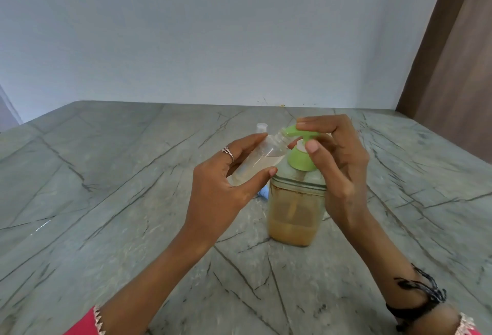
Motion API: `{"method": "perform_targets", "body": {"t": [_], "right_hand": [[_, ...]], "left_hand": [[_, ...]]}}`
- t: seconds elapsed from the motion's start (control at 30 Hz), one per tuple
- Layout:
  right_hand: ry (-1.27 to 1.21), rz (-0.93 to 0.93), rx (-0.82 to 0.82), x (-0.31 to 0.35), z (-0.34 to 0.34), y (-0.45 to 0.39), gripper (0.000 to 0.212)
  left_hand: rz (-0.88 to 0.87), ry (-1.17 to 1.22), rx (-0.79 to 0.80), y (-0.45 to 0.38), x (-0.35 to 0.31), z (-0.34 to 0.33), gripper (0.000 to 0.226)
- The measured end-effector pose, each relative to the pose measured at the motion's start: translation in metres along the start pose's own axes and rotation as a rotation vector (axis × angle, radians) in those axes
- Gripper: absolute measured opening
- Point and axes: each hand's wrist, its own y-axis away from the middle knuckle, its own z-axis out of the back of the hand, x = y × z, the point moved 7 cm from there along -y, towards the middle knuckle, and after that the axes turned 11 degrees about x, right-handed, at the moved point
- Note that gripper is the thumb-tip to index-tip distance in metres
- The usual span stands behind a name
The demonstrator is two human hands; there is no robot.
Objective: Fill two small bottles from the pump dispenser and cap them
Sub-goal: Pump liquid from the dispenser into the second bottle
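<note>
Clear glossy plastic small bottle (255,160); translucent plastic dispenser (296,209) with smooth green plastic pump (300,160); veined, polished stone counter (106,201).

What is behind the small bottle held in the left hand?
Behind the tilted small bottle in the left hand, a second clear bottle stands on the counter; only its capped top shows. A pale blue object peeks out below, mostly covered.

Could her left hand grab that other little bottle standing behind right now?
Probably not yet: the left hand holds the tilted small bottle at the pump spout. The capped bottle stands just behind it, unobstructed.
</note>
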Motion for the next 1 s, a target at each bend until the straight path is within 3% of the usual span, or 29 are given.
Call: {"method": "perform_targets", "body": {"t": [0.23,0.57,1.0], "right_hand": [[0.242,0.02,0.139,-0.0031,-0.006,0.0121,0.059],[0.313,0.046,0.237,-0.005,-0.0065,0.0088,0.087],[0.346,0.047,0.137,0.0023,-0.0052,0.0098,0.068]], "left_hand": [[-0.01,-0.025,-0.004,-0.0002,0.0,-0.0016,0.048],[0.0,0.023,0.005,-0.0003,-0.0023,-0.0016,0.048],[0.036,0.006,-0.004,0.0018,0.0025,0.0012,0.046]]}}
